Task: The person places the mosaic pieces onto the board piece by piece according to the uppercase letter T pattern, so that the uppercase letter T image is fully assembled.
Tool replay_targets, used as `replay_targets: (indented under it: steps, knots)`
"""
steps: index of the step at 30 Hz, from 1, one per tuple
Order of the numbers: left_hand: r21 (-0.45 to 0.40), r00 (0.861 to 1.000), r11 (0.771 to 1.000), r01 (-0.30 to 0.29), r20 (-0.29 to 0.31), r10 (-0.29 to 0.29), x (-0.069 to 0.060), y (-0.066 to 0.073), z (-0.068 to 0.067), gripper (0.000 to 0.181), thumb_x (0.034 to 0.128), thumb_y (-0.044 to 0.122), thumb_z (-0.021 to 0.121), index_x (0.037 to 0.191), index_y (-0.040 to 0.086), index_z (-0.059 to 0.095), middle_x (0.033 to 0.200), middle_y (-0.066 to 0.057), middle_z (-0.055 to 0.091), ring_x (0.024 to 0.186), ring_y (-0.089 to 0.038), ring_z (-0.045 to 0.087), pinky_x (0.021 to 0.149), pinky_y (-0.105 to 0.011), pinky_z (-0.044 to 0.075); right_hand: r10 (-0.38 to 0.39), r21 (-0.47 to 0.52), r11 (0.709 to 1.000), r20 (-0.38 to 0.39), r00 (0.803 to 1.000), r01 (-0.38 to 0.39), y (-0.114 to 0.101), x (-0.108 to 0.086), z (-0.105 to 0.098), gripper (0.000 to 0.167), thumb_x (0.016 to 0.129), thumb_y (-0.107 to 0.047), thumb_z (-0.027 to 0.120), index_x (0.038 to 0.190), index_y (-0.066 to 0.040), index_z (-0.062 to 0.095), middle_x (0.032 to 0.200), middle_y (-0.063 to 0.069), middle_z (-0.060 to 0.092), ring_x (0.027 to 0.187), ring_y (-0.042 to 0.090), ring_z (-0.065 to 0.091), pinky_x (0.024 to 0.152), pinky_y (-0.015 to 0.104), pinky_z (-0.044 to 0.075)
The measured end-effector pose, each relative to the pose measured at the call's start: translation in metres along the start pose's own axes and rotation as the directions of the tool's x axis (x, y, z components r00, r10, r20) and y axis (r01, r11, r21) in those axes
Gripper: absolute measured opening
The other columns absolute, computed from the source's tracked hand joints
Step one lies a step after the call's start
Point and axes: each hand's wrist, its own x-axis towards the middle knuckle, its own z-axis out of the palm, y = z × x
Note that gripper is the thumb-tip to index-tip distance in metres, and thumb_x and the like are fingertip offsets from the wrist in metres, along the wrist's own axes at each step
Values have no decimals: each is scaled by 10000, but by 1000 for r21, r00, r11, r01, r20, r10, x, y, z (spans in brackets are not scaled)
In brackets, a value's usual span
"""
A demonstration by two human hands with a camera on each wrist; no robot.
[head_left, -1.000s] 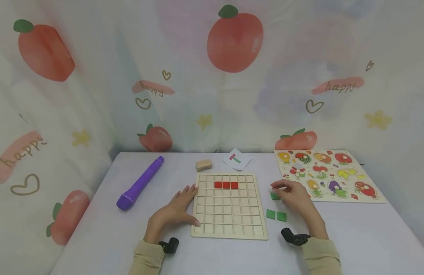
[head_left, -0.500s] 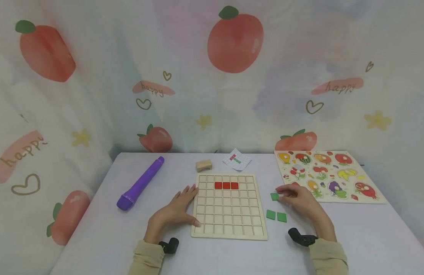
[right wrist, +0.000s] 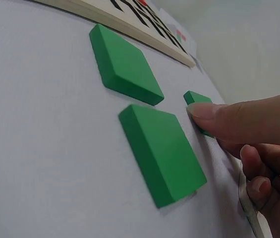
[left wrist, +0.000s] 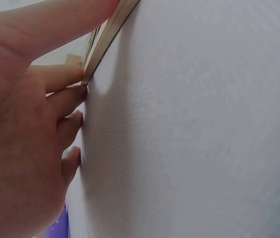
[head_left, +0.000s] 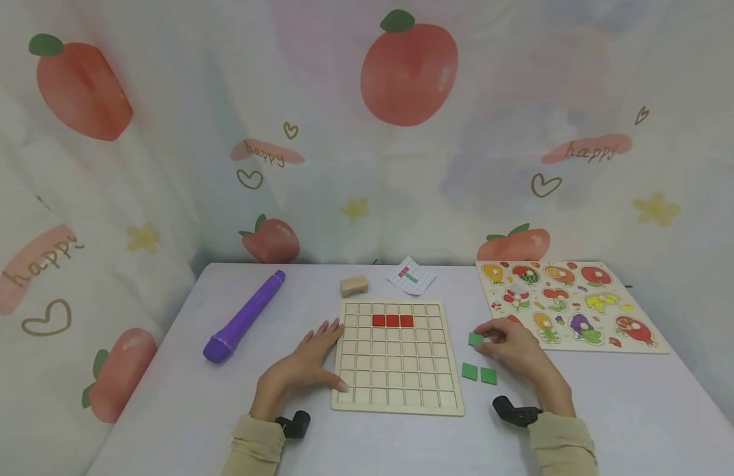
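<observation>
Right hand [head_left: 514, 344] pinched one of three green tiles [head_left: 473, 339], three o'clock from one board [head_left: 393, 363]; left hand [head_left: 304, 363], spread, merely touched its nine-o'clock edge.

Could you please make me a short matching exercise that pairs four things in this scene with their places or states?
1. red tiles
2. right hand
3. purple microphone
4. left hand

A. spread at the left edge of the grid board
B. lying untouched, left of the board
C. in a row on the board
D. touching a green tile

Pairs: 1-C, 2-D, 3-B, 4-A
</observation>
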Motion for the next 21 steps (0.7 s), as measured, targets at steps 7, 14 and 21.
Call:
replay_targets:
  steps: [7, 14, 21]
  knots:
    - [-7, 1000, 1000, 12, -1, -12, 0, 0, 0, 1188, 719, 364, 929, 1637, 60, 239, 1732, -92, 145, 1615, -297, 52, 1324, -506, 35, -18, 8, 1000, -15, 1000, 18, -1, 2, 4, 253, 867, -154, 808, 1088, -75, 713, 925, 43, 653, 844, 209, 524, 700, 301, 420]
    - [-17, 1000, 1000, 9, -2, -9, 1, 0, 0, 1191, 713, 362, 933, 1635, 57, 244, 1730, -99, 153, 1614, -303, 56, 1324, -508, 35, -20, 31, 999, -27, 999, 20, -1, 2, 4, 182, 911, -135, 756, 1076, -63, 725, 981, 64, 705, 876, 198, 597, 760, 306, 485]
    - [-28, 1000, 1000, 2, -3, -2, 1, 1, -1, 1179, 720, 343, 931, 1631, 43, 246, 1728, -114, 156, 1612, -317, 61, 1322, -521, 35, -24, 84, 996, -44, 999, 27, -5, 0, 0, 209, 976, -162, 701, 1152, -51, 727, 1109, 112, 737, 925, 195, 649, 771, 291, 532]
